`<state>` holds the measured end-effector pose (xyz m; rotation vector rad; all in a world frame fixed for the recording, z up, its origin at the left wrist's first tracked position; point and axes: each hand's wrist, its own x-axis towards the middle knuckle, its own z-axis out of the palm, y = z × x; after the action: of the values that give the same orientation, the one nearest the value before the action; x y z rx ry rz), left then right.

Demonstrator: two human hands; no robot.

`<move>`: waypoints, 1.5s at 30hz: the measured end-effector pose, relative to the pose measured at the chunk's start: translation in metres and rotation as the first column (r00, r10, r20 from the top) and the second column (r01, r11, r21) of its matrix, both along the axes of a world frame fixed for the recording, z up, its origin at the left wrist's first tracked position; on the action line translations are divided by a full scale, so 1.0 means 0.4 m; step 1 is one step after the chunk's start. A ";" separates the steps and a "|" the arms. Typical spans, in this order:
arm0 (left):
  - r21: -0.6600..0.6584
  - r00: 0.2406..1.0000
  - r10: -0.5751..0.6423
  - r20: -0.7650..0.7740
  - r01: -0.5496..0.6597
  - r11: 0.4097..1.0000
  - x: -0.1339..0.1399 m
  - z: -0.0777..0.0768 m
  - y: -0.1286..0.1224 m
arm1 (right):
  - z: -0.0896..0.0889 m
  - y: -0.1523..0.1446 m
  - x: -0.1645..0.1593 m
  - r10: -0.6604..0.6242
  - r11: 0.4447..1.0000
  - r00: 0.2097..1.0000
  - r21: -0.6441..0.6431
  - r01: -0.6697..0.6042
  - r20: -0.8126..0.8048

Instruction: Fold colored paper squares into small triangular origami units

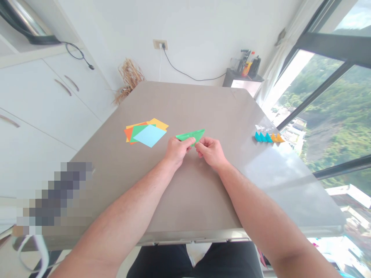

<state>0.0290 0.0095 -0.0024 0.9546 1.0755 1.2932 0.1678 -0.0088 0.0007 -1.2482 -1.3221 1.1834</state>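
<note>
A folded piece of green paper (pixel 189 135) is held up just above the middle of the table. My left hand (pixel 177 150) pinches it from the left, the thumb lying across its face. At its lower right edge, my right hand (pixel 210 150) has its fingertips pinched together on the paper. To the left lies a loose pile of coloured paper sheets (pixel 150 136), light blue on top, with green, orange and yellow below. On the right side of the table stands a row of small folded paper boats (pixel 269 138), some blue and some orange.
The grey-brown table (pixel 191 104) has a blurred-out dark object (pixel 59 197) at its left edge. Behind it are dried stalks (pixel 129 79) and a small cabinet (pixel 243 79) with bottles. Windows (pixel 324 96) run along the right.
</note>
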 end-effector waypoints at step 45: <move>0.006 0.984 -0.160 -0.080 0.161 0.987 -0.011 0.003 -0.003 | -0.052 0.028 0.025 -0.381 0.796 0.846 0.598 0.096 0.372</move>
<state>0.0244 0.0084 -0.0011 1.0874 1.0293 1.1393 0.1777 0.0022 -0.0199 -1.2476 -1.6442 0.2386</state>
